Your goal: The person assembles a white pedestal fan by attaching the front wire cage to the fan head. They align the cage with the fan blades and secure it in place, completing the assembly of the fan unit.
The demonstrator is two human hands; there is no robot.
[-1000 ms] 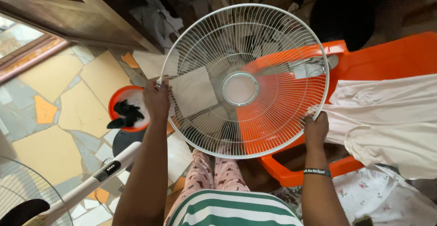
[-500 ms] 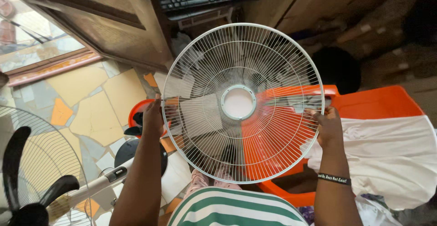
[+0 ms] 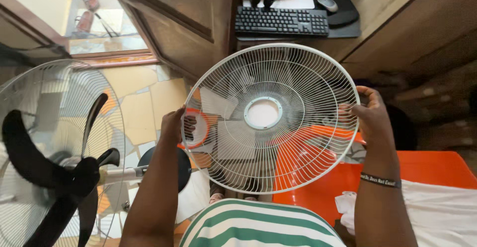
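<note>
Fan with blades (image 3: pixel 54 172): the biggest thing near me, at the far left of my view. Its black blades sit in front of a wire rear guard, and its pale stem runs right toward a dark round base by my left forearm.

Fan guard (image 3: pixel 271 118): the white round wire grille I hold up in front of me, in the middle of my view, its face turned toward me and its ring-shaped hub at the centre. It hangs in the air and rests on nothing.

Orange chair (image 3: pixel 427 170): low on the right, partly seen through the grille wires, with white cloth (image 3: pixel 447 212) lying over its near right part.

Wooden door (image 3: pixel 184 13): dark, far and left of centre, above the patchwork tile floor (image 3: pixel 136 98).

Keyboard (image 3: pixel 281 22): black, on a desk at the far side, just above the top of the guard, with a mouse to its right.

My left hand (image 3: pixel 172 125): fingers curled shut on the left rim of the fan guard, thumb side toward me.

My right hand (image 3: pixel 372 115): fingers closed around the right rim of the fan guard, opposite the left hand, a dark wristband (image 3: pixel 380 180) on the wrist.
</note>
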